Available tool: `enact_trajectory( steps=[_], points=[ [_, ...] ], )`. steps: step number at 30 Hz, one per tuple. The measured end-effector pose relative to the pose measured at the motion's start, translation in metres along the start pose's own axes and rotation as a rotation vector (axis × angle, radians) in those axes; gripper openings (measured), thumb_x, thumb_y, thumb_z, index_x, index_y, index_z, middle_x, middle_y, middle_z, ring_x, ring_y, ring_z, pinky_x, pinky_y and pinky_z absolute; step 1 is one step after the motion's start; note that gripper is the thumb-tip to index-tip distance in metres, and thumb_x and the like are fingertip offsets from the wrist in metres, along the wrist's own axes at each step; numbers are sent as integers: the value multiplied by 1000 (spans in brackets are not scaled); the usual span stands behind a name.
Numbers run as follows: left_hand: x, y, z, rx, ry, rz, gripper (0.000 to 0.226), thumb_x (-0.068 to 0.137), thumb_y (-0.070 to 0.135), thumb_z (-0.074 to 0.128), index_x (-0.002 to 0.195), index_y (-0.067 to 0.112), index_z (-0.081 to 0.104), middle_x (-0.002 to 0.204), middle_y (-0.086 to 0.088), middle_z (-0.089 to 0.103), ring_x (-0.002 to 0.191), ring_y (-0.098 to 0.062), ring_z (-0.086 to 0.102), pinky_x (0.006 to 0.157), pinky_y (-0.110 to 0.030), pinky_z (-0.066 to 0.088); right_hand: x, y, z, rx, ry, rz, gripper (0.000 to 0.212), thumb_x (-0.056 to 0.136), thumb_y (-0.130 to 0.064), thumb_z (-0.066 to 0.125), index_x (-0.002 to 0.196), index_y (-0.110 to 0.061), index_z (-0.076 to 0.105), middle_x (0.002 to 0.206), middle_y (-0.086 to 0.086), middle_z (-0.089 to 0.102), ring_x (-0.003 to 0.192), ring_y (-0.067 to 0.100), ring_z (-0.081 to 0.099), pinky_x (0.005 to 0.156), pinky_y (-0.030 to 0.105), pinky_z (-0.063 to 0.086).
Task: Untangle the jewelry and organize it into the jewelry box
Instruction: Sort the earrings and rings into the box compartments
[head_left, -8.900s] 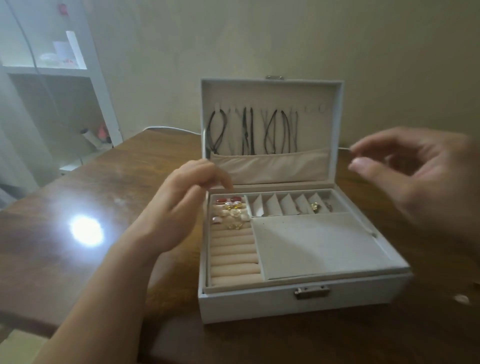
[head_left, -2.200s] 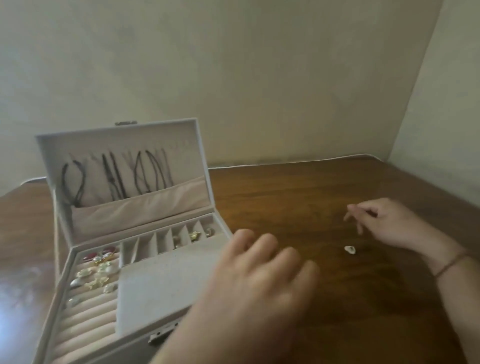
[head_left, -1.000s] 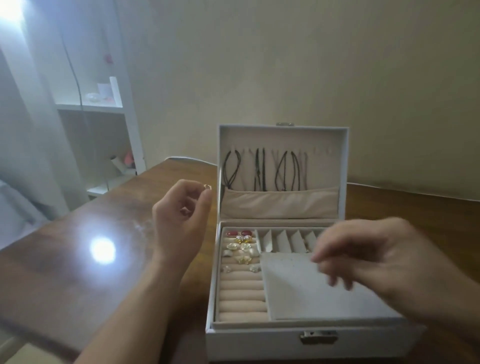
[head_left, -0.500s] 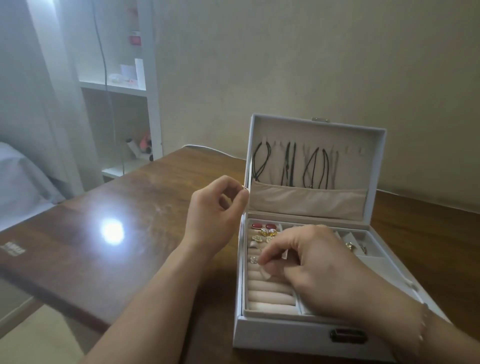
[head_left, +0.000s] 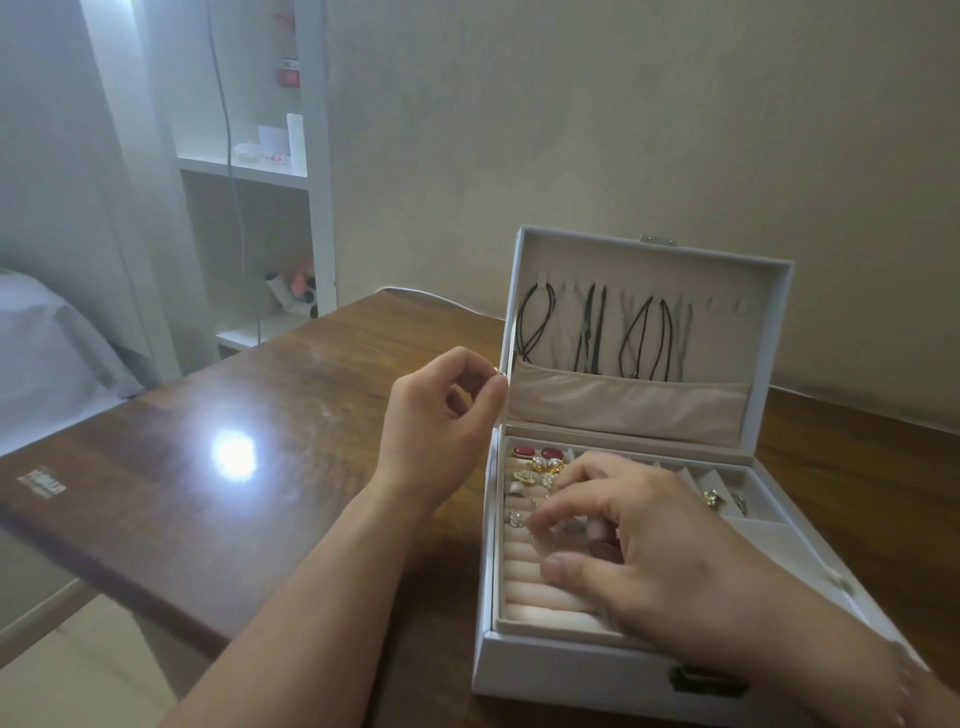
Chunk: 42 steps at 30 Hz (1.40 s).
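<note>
Jewelry box (head_left: 571, 675), white with beige velvet lining, stands open on the brown wooden table (head_left: 260, 415). Black cord necklaces (head_left: 592, 332) hang inside the upright lid. Red, pearl and gold earrings (head_left: 537, 465) sit on the padded ring rolls at the left. The right hand (head_left: 639, 551) is over these rolls, fingertips pinching something small and blurred. The left hand (head_left: 441, 415), just beside the lid, pinches a tiny gold piece (head_left: 497, 371).

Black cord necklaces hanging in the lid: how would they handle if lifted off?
The black cord necklaces hang in limp loops, so probably floppy and light. Several strands hang close together, so they may tangle. Their lower ends sit in the pocket, possibly snagging.
</note>
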<state>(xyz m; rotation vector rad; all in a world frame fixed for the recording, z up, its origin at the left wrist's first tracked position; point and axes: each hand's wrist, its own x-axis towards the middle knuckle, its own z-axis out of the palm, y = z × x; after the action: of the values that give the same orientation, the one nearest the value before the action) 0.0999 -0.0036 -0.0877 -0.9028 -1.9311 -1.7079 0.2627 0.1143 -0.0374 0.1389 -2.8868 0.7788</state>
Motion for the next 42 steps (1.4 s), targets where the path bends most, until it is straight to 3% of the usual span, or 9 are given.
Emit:
enact_trajectory(
  steps=[16, 19, 22, 25, 29, 31, 36, 39, 42],
  points=[
    [0, 13, -4, -112, -28, 117, 9, 89, 15, 71, 81, 18, 67, 66, 12, 60, 51, -9, 49, 49, -21, 40, 9, 7, 7, -42, 61, 93, 13, 77, -38, 80, 86, -30, 77, 93, -18, 56, 86, -4, 53, 70, 10, 37],
    [0, 23, -9, -346, -179, 159, 3, 84, 17, 74, 83, 15, 72, 67, 6, 68, 52, -8, 57, 51, -19, 45, 2, 11, 2, 174, 152, 75, 24, 71, -39, 84, 92, -33, 76, 97, -18, 64, 74, 2, 59, 66, 15, 46],
    [1, 28, -13, -518, -400, 96, 18, 80, 24, 75, 81, 6, 75, 65, 1, 70, 51, -8, 58, 49, -17, 45, -5, 17, -3, 401, 416, -6, 42, 68, -34, 82, 108, -40, 70, 99, -17, 68, 56, 13, 57, 53, 17, 49],
    [-2, 30, -12, -543, -552, 96, 15, 80, 27, 75, 80, 13, 77, 64, 5, 69, 54, -5, 60, 52, -16, 46, -6, 19, -3, 124, 550, -221, 43, 78, -30, 79, 120, -32, 69, 107, -17, 67, 69, 10, 62, 61, 9, 47],
    [-3, 31, -12, -495, -630, 68, 19, 77, 44, 77, 79, 25, 77, 65, 2, 69, 56, -19, 60, 52, -35, 49, -6, 19, 5, -29, 661, -383, 24, 82, -18, 75, 105, -12, 76, 102, -5, 71, 88, 3, 67, 77, 10, 49],
    [-3, 31, -11, -489, -642, 66, 21, 78, 47, 76, 78, 26, 77, 65, 3, 68, 56, -18, 59, 53, -33, 48, -7, 19, 7, -57, 689, -404, 21, 83, -18, 74, 103, -11, 76, 98, -5, 72, 89, 1, 67, 77, 12, 51],
    [-1, 29, -12, -593, -385, 68, 36, 86, 55, 65, 72, 22, 73, 58, 3, 60, 49, -14, 49, 49, -21, 38, -8, 19, 8, 59, 611, -387, 9, 82, -16, 75, 91, -16, 75, 88, -14, 71, 77, -7, 64, 69, 7, 47],
    [3, 25, -13, -664, -154, -39, 38, 89, 46, 59, 68, 17, 70, 52, -5, 51, 46, -21, 38, 46, -27, 30, -5, 21, 10, -103, 455, -467, 6, 86, -19, 71, 87, -18, 76, 89, -12, 74, 83, -1, 68, 69, 21, 56],
    [5, 23, -13, -681, -79, -92, 38, 89, 42, 53, 65, 15, 68, 50, -7, 46, 47, -22, 35, 47, -29, 26, -1, 17, 11, -310, 435, -526, 17, 89, -28, 62, 85, -23, 77, 88, -11, 75, 78, 9, 71, 58, 32, 58]
  ],
)
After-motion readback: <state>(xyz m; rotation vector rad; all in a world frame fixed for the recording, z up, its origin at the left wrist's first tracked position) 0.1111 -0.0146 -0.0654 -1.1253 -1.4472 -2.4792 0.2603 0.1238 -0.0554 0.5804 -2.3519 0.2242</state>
